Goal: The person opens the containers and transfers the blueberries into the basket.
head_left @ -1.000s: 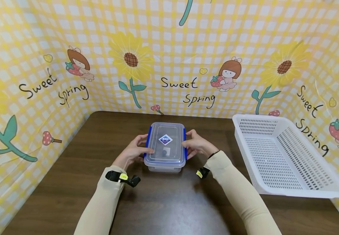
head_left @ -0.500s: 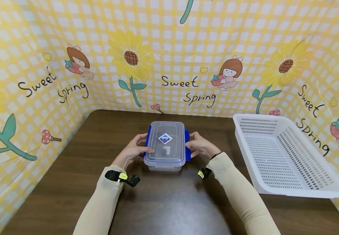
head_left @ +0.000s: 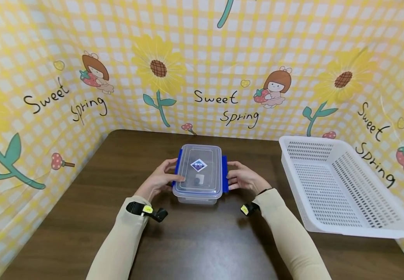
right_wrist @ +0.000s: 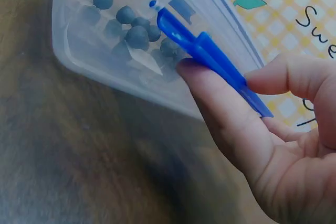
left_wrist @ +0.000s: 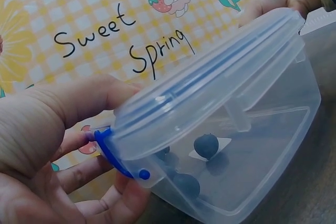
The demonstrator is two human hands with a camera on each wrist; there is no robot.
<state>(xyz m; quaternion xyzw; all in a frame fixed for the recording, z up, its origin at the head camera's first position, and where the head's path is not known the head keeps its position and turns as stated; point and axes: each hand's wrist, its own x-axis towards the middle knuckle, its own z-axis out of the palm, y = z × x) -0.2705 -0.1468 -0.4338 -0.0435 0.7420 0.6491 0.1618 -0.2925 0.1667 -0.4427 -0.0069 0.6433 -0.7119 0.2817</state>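
Box | lid held by left hand | blue clip pinched by right hand | risk: box jolted on release, berries spilled

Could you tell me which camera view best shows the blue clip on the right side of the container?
The right wrist view: the blue clip fills the frame, swung out and pinched by the right hand. The head view shows it as a small strip beside the container. The left wrist view shows only the opposite clip.

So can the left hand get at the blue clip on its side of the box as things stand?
Probably yes: the left hand already rests against that side of the clear box, its fingers curled beside the blue clip. Nothing lies between them.
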